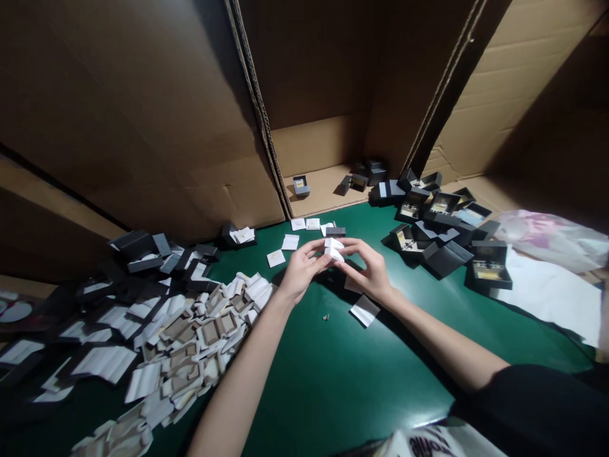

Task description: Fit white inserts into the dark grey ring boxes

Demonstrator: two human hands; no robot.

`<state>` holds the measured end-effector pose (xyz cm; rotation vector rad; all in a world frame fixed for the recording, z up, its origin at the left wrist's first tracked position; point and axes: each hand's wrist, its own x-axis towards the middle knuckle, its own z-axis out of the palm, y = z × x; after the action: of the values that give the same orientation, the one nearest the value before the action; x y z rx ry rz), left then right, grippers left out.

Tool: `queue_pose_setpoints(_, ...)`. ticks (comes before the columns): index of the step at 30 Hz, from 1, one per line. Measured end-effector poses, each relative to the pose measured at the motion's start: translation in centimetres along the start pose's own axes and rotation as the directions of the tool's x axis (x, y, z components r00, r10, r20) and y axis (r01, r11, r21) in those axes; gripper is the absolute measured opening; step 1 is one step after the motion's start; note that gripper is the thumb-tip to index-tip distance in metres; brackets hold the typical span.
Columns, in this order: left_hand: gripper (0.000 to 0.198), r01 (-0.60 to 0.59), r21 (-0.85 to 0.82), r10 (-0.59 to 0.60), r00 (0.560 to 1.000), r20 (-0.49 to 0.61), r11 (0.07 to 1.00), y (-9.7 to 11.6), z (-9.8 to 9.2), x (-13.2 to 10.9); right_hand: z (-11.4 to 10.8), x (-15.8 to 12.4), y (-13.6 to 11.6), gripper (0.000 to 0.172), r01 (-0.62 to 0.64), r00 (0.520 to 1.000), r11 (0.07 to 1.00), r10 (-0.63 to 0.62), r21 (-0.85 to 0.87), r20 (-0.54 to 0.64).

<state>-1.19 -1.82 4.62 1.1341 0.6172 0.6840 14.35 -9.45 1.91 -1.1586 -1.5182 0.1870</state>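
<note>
Both my hands meet over the middle of the green table, holding a small white folded box insert (333, 249) between them. My left hand (303, 270) pinches its left side with thumb and fingers. My right hand (368, 270) grips the right side with thumb and forefinger. Just behind the fingers lies a small black box part (335, 232). Below my right hand a creased white card (365, 311) rests on the table, with another pale piece partly hidden under the hand. Several small white cards (290, 242) lie beyond my left hand.
A large heap of white and grey-brown inserts (204, 336) spreads at left, with black boxes (143, 254) behind. Several open black boxes (442, 222) pile up at right, near a plastic bag (547, 235) and white paper (552, 292). Cardboard walls (143, 114) enclose the back.
</note>
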Motion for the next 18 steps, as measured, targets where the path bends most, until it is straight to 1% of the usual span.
queue_pose_setpoints(3, 0.043, -0.025, 0.035, 0.025, 1.0, 0.008, 0.999, 0.0, -0.1, 0.2, -0.2, 0.1, 0.1, 0.011, 0.006, 1.0, 1.0, -0.006, -0.003, 0.007)
queue_pose_setpoints(5, 0.039, -0.094, 0.161, 0.096, 0.995, -0.003, 0.982, -0.2, -0.2, 0.3, -0.5, 0.2, 0.4, 0.012, 0.028, 0.999, 0.998, -0.027, -0.053, 0.022)
queue_pose_setpoints(6, 0.036, -0.14, 0.269, 0.15, 0.989, -0.016, 0.953, -0.3, -0.4, 0.3, -0.6, 0.3, 0.6, 0.012, 0.046, 0.999, 0.994, -0.044, -0.101, 0.021)
queue_pose_setpoints(7, 0.031, -0.184, 0.399, 0.211, 0.977, -0.025, 0.898, -0.5, -0.5, 0.4, -0.7, 0.3, 0.9, 0.011, 0.068, 0.998, 0.985, -0.065, -0.159, 0.021)
queue_pose_setpoints(8, 0.026, -0.22, 0.533, 0.271, 0.962, -0.018, 0.817, -0.7, -0.7, 0.3, -0.9, 0.4, 1.1, 0.011, 0.091, 0.996, 0.971, -0.088, -0.221, 0.024)
queue_pose_setpoints(10, 0.018, -0.28, 0.746, 0.365, 0.929, 0.053, 0.604, -1.1, -0.9, 0.2, -1.2, 0.4, 1.7, 0.011, 0.133, 0.991, 0.936, -0.122, -0.327, 0.056)
queue_pose_setpoints(12, 0.015, -0.327, 0.856, 0.4, 0.903, 0.158, 0.399, -1.5, -0.9, 0.0, -1.4, 0.5, 2.1, 0.012, 0.161, 0.986, 0.906, -0.127, -0.392, 0.111)
queue_pose_setpoints(13, 0.014, -0.342, 0.884, 0.399, 0.894, 0.202, 0.319, -1.7, -0.9, -0.1, -1.5, 0.5, 2.2, 0.012, 0.173, 0.983, 0.892, -0.127, -0.418, 0.135)
queue_pose_setpoints(15, 0.013, -0.349, 0.915, 0.39, 0.886, 0.252, 0.203, -1.9, -0.8, -0.3, -1.6, 0.5, 2.2, 0.01, 0.194, 0.977, 0.863, -0.126, -0.467, 0.172)
queue_pose_setpoints(16, 0.013, -0.345, 0.923, 0.386, 0.885, 0.26, 0.169, -2.0, -0.8, -0.4, -1.5, 0.4, 2.1, 0.009, 0.206, 0.974, 0.848, -0.127, -0.488, 0.19)
queue_pose_setpoints(18, 0.013, -0.335, 0.931, 0.392, 0.883, 0.257, 0.143, -2.1, -0.8, -0.4, -1.4, 0.4, 1.8, 0.008, 0.223, 0.968, 0.823, -0.122, -0.522, 0.221)
